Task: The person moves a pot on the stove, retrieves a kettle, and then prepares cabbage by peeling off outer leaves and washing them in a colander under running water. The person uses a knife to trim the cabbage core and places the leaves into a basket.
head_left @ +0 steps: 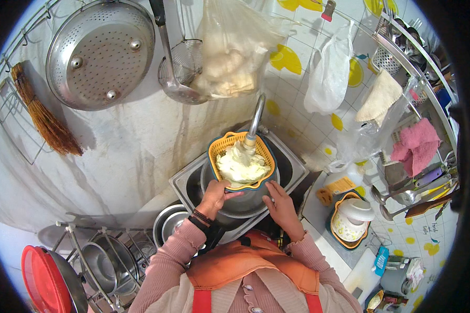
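A yellow strainer basket (pixel 266 151) with a dark blue rim around it sits over the sink, below the faucet (pixel 256 117). Pale, cabbage-like leaves (pixel 241 166) fill it, under the faucet's mouth. My left hand (pixel 214 198) grips the basket's near left edge, thumb on the rim and fingers under it. At the near right edge, my right hand (pixel 281 203) has its fingers apart and holds nothing; whether its fingertips touch the rim I cannot tell. Beneath the basket, a large metal pot (pixel 240 203) stands in the sink, partly hidden.
The steel sink (pixel 292 180) sits in the wall corner. Metal bowls (pixel 167 219) stand left of it, beside a dish rack (pixel 83 255). To the right, another basket (pixel 331 229) holds a white pot (pixel 352 216). A strainer (pixel 100 57) and plastic bags (pixel 330 78) hang on the walls.
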Action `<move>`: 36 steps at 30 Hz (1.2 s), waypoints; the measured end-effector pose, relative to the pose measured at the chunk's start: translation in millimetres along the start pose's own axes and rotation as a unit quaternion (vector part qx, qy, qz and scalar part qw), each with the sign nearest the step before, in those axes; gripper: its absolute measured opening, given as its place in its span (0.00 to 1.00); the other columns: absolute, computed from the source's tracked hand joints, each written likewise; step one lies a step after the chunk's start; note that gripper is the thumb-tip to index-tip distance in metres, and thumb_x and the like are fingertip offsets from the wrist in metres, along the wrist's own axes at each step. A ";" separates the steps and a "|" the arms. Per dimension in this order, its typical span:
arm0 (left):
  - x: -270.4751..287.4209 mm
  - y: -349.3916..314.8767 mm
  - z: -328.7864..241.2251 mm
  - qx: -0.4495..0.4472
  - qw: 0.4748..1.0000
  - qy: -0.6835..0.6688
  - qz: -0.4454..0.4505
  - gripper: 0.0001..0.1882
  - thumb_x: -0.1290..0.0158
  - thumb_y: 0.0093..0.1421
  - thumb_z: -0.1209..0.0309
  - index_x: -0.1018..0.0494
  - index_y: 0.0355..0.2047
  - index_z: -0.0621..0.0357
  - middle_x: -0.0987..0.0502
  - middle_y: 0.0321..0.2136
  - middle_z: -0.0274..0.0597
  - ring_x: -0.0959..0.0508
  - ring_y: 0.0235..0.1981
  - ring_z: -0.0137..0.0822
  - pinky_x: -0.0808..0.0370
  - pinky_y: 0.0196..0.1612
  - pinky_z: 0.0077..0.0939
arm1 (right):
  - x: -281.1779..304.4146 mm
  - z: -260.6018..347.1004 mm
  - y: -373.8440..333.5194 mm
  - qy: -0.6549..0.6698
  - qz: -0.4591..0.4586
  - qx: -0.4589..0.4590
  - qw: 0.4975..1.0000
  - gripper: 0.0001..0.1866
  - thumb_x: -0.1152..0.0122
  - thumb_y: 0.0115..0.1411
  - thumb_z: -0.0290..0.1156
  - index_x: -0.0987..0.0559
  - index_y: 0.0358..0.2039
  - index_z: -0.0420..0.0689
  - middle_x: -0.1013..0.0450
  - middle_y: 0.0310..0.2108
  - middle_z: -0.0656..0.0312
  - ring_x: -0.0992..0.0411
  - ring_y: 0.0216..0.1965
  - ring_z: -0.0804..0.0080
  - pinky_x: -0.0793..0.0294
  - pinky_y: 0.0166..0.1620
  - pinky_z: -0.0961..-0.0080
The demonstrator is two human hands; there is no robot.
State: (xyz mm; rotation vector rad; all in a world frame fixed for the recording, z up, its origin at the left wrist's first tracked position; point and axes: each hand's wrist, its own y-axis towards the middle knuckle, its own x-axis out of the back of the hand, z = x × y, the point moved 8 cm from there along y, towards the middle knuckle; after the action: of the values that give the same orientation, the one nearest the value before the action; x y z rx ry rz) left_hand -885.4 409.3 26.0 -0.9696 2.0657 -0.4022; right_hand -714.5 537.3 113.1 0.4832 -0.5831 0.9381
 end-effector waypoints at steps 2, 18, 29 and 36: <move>1.9 -1.0 -1.6 -0.006 1.000 -0.008 -0.003 0.23 0.54 0.60 0.80 0.38 0.54 0.84 0.25 0.49 0.66 0.20 0.46 0.58 0.16 0.46 0.54 | -0.1 1.1 0.4 -0.006 -0.006 0.015 1.000 0.23 0.39 0.64 0.33 0.28 0.59 0.41 0.32 0.59 0.43 0.28 0.54 0.45 0.25 0.52 0.65; -6.3 -12.1 -2.8 -0.016 1.000 -0.013 0.016 0.23 0.57 0.60 0.81 0.40 0.53 0.88 0.28 0.51 0.66 0.21 0.49 0.58 0.16 0.46 0.53 | 1.4 2.2 -6.2 0.011 -0.006 0.000 1.000 0.23 0.39 0.64 0.33 0.28 0.58 0.39 0.32 0.59 0.41 0.29 0.57 0.43 0.28 0.56 0.64; -7.9 -14.8 -2.1 -0.016 0.999 -0.029 0.022 0.22 0.57 0.61 0.81 0.40 0.53 0.88 0.29 0.52 0.66 0.21 0.49 0.58 0.16 0.47 0.54 | 1.9 4.7 -8.8 -0.009 -0.004 0.014 1.000 0.24 0.40 0.65 0.33 0.28 0.59 0.39 0.32 0.59 0.42 0.31 0.58 0.43 0.30 0.59 0.64; -6.5 -14.4 -0.2 -0.013 0.999 -0.025 0.024 0.22 0.58 0.61 0.82 0.41 0.54 0.88 0.29 0.52 0.66 0.22 0.49 0.58 0.16 0.46 0.53 | 1.9 3.2 -10.8 -0.006 -0.007 0.009 1.000 0.23 0.39 0.64 0.32 0.28 0.58 0.40 0.32 0.59 0.43 0.31 0.58 0.43 0.30 0.58 0.64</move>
State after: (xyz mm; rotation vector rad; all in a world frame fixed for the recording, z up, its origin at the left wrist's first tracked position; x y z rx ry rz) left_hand -875.9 404.7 37.8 -0.9343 2.0497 -0.3230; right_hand -705.3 531.0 115.3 0.5085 -0.5829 0.9283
